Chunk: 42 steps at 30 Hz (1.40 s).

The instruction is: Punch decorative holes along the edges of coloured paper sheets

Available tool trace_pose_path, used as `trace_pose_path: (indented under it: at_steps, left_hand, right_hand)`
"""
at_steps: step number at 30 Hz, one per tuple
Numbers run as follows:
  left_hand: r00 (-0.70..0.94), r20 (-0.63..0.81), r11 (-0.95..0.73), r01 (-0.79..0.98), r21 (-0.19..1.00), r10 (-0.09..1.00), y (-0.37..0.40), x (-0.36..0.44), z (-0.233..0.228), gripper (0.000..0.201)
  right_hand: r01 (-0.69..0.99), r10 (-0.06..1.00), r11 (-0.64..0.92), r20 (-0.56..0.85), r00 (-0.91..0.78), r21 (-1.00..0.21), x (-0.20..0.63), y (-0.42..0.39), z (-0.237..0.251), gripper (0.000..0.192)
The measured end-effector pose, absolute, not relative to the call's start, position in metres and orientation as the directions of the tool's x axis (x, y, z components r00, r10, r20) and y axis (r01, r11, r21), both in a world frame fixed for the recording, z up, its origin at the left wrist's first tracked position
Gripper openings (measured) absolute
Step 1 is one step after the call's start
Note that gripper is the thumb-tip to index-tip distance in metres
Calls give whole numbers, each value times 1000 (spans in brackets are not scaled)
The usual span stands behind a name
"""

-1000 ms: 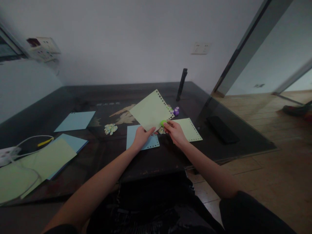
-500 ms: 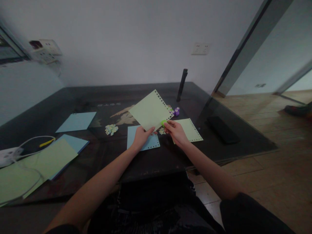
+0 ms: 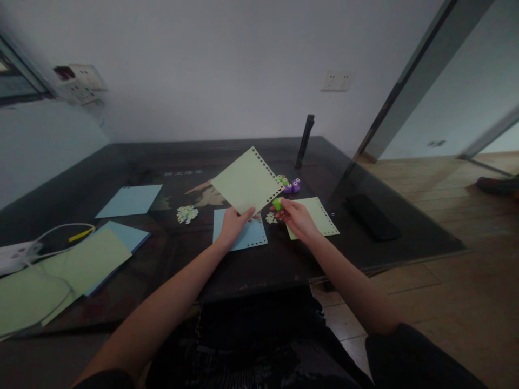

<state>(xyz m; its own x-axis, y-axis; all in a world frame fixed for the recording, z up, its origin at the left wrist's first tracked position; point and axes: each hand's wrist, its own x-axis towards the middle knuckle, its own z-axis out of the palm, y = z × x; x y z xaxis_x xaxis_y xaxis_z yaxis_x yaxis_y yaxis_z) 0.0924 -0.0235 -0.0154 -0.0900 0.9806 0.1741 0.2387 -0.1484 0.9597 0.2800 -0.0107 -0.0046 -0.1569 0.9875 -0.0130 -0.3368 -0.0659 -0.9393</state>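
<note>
My left hand [image 3: 235, 226] pinches the lower corner of a pale green paper sheet [image 3: 246, 181], held tilted above the table. A row of punched holes runs down the sheet's right edge. Between the fingers of my right hand [image 3: 298, 217] is a small green craft punch [image 3: 277, 204], just apart from the sheet's right corner. Under my left hand lies a blue sheet [image 3: 250, 237] with holes along its edges. A second green punched sheet [image 3: 320, 215] lies beside my right hand. Small paper cut-outs [image 3: 271, 218] are heaped between the hands.
Several purple and green punches [image 3: 292, 186] stand behind the held sheet. A larger heap of paper bits [image 3: 187, 214] and a blue sheet [image 3: 132, 201] lie left. Farther left are stacked sheets [image 3: 89, 259], a yellow pen-like item [image 3: 81, 234] and a power strip [image 3: 16, 258]. A dark phone-like slab [image 3: 372, 217] lies right.
My right hand has drawn the green punch off the sheet's edge, and a gap now shows between them. The sheet has shifted slightly left in my left hand.
</note>
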Motion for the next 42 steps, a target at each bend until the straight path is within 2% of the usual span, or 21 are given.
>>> trace_pose_path:
  at_steps: [7,11,13,15,19,26,34,38,42]
  left_hand:
    - [-97,180,-151,251,956,979,-20,89,-17,29]
    - [-104,181,-151,250,956,978,-19,88,-20,30]
    - [-100,184,-156,243,957,978,-18,88,-21,30]
    - [-94,187,-160,239,958,978,-18,87,-22,31]
    - [-90,187,-160,249,955,978,-18,87,-21,31]
    - [-96,184,-158,230,960,978,-18,88,-21,30]
    - [-93,143,-129,140,982,985,-20,90,-18,31]
    - [-87,140,-129,116,985,986,-21,91,-17,28]
    - [-82,143,-134,112,985,986,-20,91,-19,28]
  right_hand:
    - [-333,966,-178,-99,-239,-926,288,-5,-7,41]
    - [-243,961,-191,-131,-242,-951,288,-4,-6,44]
    - [-130,975,-104,-75,-210,-986,287,-5,-7,44]
    - [55,986,46,37,-165,-997,285,-6,-8,41]
    - [410,961,268,216,-170,-872,285,-8,-11,34]
    - [547,938,342,244,-247,-764,287,-10,-8,31]
    - [607,888,459,308,-342,-649,290,-8,-5,31]
    - [503,919,395,318,-235,-769,292,-4,-8,33]
    - [250,955,282,247,-163,-926,293,2,-11,35]
